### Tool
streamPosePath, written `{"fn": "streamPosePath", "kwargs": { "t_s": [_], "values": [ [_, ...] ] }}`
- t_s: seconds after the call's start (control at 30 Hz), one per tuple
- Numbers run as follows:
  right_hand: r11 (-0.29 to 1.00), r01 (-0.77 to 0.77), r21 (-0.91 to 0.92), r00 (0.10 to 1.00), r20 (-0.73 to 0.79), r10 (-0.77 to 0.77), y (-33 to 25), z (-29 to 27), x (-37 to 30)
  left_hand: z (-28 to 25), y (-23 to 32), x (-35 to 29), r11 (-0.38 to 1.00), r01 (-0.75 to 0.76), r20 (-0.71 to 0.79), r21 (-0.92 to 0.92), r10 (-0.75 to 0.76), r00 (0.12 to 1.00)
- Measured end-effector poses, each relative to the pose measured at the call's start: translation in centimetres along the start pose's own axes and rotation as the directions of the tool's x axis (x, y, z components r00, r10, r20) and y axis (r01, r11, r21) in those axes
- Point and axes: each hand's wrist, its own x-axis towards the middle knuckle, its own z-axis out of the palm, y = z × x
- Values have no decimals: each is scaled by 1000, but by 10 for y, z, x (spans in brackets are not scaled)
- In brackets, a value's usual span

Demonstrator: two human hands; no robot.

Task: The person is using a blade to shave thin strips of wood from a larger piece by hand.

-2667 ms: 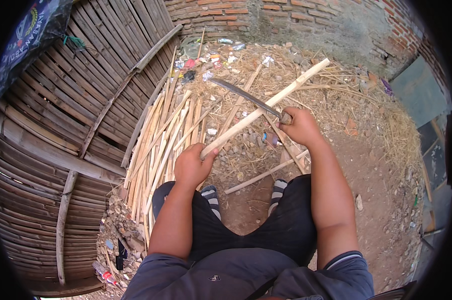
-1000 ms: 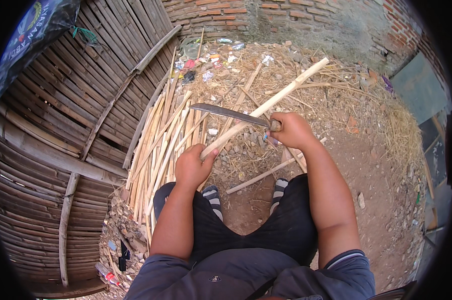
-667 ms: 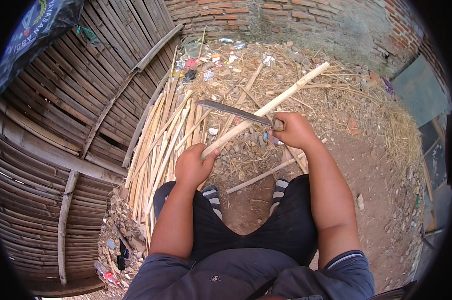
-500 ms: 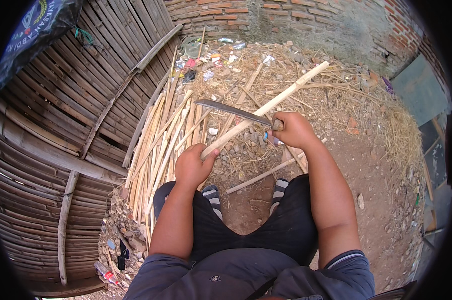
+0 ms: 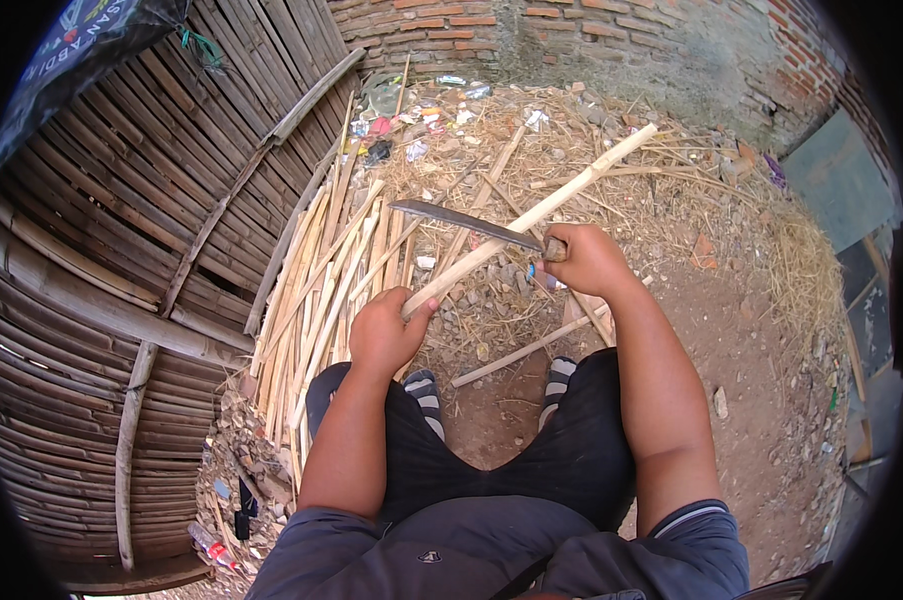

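Note:
My left hand [image 5: 386, 330] is closed round the near end of a pale split bamboo strip [image 5: 571, 187], which slants up and away to the right. In my right hand [image 5: 583, 260] is the wooden handle of a machete [image 5: 461, 220]. Its long dark blade points left and lies across the strip, a short way beyond my left hand. Whether the edge bites into the bamboo cannot be made out. My fingers hide the strip's near end and part of the handle.
Many cut bamboo strips [image 5: 321, 290] lie piled at the left, beside a bamboo slat wall [image 5: 101, 260]. Straw, stones and litter [image 5: 416, 150] cover the ground towards the brick wall [image 5: 621, 50]. Another stick [image 5: 521, 350] lies between my feet. A grey panel [image 5: 831, 180] leans at the right.
My hands, the machete and the bamboo strip hold almost the same place. The dark printed sheet at the upper left has shifted slightly.

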Motion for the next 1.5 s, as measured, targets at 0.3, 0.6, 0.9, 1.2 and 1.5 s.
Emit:
{"fn": "streamPosePath", "kwargs": {
  "t_s": [0.3, 0.6, 0.9, 1.2, 1.5],
  "values": [
    [999, 35, -17, 999, 7, -35, 4, 4, 2, 0, 0, 0, 1000, -4, 27, 5, 4, 1000],
    [988, 105, -115, 988, 125, -90, 1, 16, 2, 4, -3, -1, 997, -81, 76, 14, 79, 994],
    [999, 37, -21, 999, 26, -37, 1, 8, 1, 4, -5, 0, 998, -58, 22, 1, 58, 998],
    [990, 99, -100, 995, 6, -99, -2, 5, -3, 1, 1, -1, 1000, -10, 8, 1, 10, 1000],
    [993, -95, -68, 995, 17, 96, 3, -13, -1, 1, 1, -1, 1000, 0, -12, 12, 0, 1000]
  ]
}}
